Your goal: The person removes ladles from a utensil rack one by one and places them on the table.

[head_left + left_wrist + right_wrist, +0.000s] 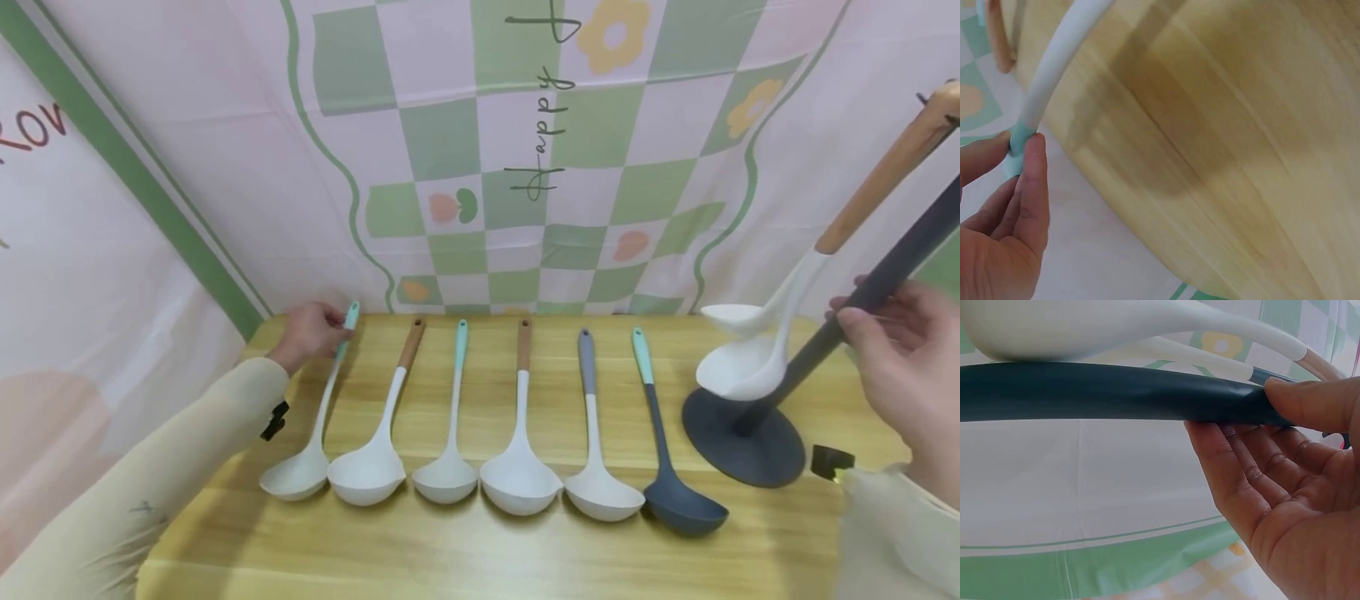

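Note:
My left hand (306, 333) pinches the mint handle of the leftmost white ladle (295, 475), whose bowl lies toward the table's front. In the left wrist view, thumb and fingertips meet on that mint handle (1019, 139), just below the white shaft. My right hand (911, 358) holds the dark pole (813, 350) of an upright stand, thumb on one side and fingers on the other. On this stand hang two white ladles, the nearer with a wooden-coloured handle (873, 183). The right wrist view shows one white bowl (1066, 325) close beside the pole.
Right of the held ladle lie a white brown-handled ladle (366, 475) and several others side by side, ending with a dark-bowled ladle (686, 507). The stand's round base (780, 454) rests at the table's right. Behind the wooden table (450, 558) hangs a checked cloth (517, 242).

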Action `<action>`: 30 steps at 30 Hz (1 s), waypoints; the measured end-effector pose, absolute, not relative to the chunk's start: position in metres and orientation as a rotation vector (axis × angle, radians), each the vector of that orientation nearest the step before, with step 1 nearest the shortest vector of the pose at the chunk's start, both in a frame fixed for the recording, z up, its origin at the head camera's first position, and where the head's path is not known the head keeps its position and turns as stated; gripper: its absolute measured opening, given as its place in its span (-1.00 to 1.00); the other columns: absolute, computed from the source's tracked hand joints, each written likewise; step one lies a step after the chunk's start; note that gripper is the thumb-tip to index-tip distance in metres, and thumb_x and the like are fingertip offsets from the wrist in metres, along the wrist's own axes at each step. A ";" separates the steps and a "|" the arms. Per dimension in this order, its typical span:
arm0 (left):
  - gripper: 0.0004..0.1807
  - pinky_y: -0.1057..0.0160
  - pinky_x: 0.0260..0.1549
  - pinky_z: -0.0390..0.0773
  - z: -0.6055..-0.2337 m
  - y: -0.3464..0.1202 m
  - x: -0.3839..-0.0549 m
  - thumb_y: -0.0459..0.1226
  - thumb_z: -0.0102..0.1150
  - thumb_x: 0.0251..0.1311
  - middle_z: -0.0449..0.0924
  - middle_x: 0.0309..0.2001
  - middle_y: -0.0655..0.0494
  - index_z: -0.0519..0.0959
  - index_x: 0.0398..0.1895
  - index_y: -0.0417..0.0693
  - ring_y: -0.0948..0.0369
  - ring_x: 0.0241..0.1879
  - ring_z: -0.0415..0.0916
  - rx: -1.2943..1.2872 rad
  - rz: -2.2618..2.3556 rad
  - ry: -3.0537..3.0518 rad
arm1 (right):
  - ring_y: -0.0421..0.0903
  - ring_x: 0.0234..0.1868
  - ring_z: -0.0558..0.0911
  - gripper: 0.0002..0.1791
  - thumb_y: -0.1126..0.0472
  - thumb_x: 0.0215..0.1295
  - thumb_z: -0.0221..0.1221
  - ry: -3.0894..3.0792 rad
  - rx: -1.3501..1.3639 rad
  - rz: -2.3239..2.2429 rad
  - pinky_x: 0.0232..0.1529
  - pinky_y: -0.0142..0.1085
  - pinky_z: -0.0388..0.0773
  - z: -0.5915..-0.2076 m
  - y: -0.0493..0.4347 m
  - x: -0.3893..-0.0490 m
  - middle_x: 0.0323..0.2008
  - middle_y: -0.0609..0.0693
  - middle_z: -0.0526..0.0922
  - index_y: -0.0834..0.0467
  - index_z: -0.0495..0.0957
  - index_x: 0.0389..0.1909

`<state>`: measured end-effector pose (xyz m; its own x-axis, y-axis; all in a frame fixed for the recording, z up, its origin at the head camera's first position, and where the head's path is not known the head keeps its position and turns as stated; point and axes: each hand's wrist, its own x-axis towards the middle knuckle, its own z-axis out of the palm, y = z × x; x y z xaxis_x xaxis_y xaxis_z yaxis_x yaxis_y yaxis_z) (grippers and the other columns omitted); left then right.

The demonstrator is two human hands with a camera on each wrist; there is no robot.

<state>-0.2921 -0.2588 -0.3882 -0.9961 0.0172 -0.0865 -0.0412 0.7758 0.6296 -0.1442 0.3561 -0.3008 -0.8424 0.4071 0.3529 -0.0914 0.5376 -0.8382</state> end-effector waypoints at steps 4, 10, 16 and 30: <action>-0.65 0.26 -0.40 0.81 -0.394 -0.253 -0.296 -0.40 0.33 0.32 0.70 0.00 -0.46 0.63 0.07 -0.51 0.13 -0.45 0.73 -0.026 0.901 2.900 | -0.66 -0.21 0.52 -0.58 0.34 0.56 0.05 -2.258 -0.260 1.253 -0.13 -0.90 0.40 -0.302 0.356 -0.145 -0.26 -0.64 0.51 -0.38 0.40 -0.01; -0.66 0.31 -0.46 0.71 -0.399 -0.249 -0.297 -0.34 0.36 0.33 0.75 -0.15 -0.36 0.66 0.01 -0.50 0.15 -0.52 0.68 -0.032 0.700 2.906 | -0.68 -0.19 0.46 -0.63 0.26 0.58 0.05 -2.309 -0.312 1.162 -0.14 -0.90 0.36 -0.300 0.350 -0.142 -0.24 -0.68 0.44 -0.31 0.42 0.16; -0.62 0.34 -0.45 0.72 -0.406 -0.247 -0.297 -0.32 0.38 0.32 0.77 -0.18 -0.30 0.65 0.06 -0.48 0.22 -0.55 0.65 -0.039 0.656 2.868 | -0.70 -0.24 0.35 -0.62 0.15 0.55 0.14 -2.403 -0.397 1.067 -0.23 -0.89 0.31 -0.295 0.344 -0.135 -0.21 -0.65 0.31 -0.14 0.41 0.30; -0.60 0.28 -0.32 0.77 -0.404 -0.240 -0.299 -0.36 0.44 0.23 0.74 -0.02 -0.36 0.65 0.07 -0.45 0.22 -0.50 0.67 -0.068 0.552 2.837 | -0.78 -0.41 0.15 -0.35 -0.04 0.56 0.11 -2.574 -0.559 0.839 -0.48 -0.64 0.21 -0.290 0.340 -0.136 0.26 0.48 0.56 0.40 0.41 0.39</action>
